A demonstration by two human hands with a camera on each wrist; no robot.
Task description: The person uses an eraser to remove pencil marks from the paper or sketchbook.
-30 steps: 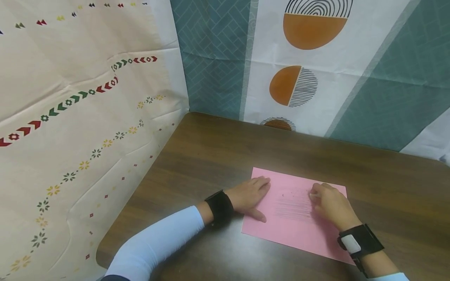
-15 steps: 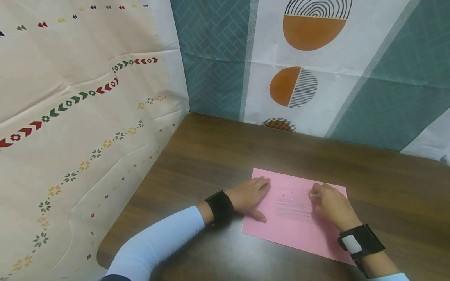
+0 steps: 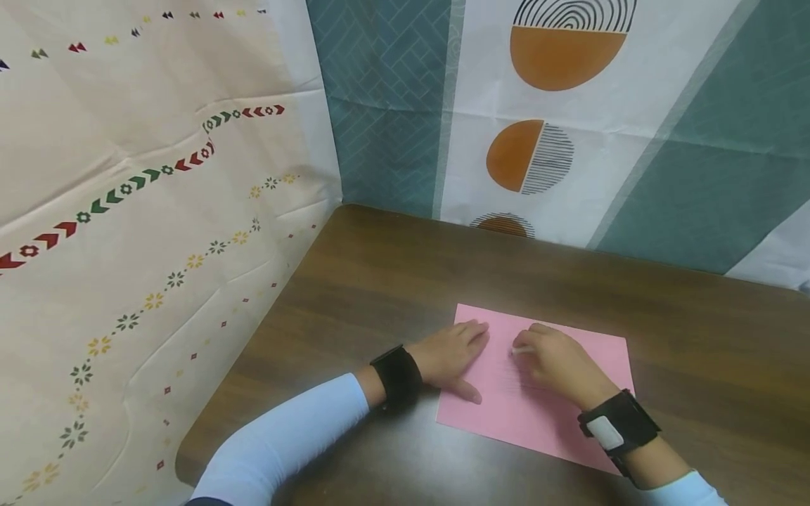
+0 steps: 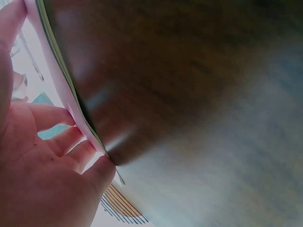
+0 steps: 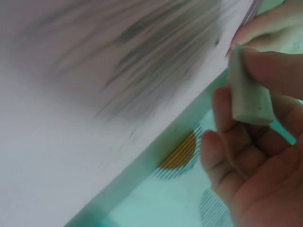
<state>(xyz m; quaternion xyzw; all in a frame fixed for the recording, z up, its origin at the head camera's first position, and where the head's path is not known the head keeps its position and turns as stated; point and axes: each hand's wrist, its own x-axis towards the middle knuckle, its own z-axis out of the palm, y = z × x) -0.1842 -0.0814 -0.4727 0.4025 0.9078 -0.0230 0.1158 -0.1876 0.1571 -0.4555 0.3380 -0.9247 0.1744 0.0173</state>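
Note:
A sheet of pink paper [image 3: 525, 429] lies flat on the brown table. My left hand [image 3: 448, 357] rests on its left side, fingers straight and thumb spread. In my right hand [image 3: 563, 369] a white eraser [image 5: 251, 97] is pinched between thumb and curled fingers. It is close over the upper middle of the paper, to the right of the left hand. Dark grey pencil smudges [image 5: 156, 47] streak the paper in the right wrist view. From the left wrist, the paper's edge [image 4: 68, 85] looks layered, and the left fingertips reach along it.
Wooden table surface [image 3: 380, 281] surrounds the paper. A cream patterned cloth [image 3: 190, 211] hangs along the left side, and a teal and white curtain [image 3: 386, 105] with orange circles stands behind the table's far edge. Black bands [image 3: 619, 430] are strapped round both wrists.
My right hand has moved left across the paper with the eraser, from near the right side to the upper middle, covering most of the smudges. The left hand has stayed in place.

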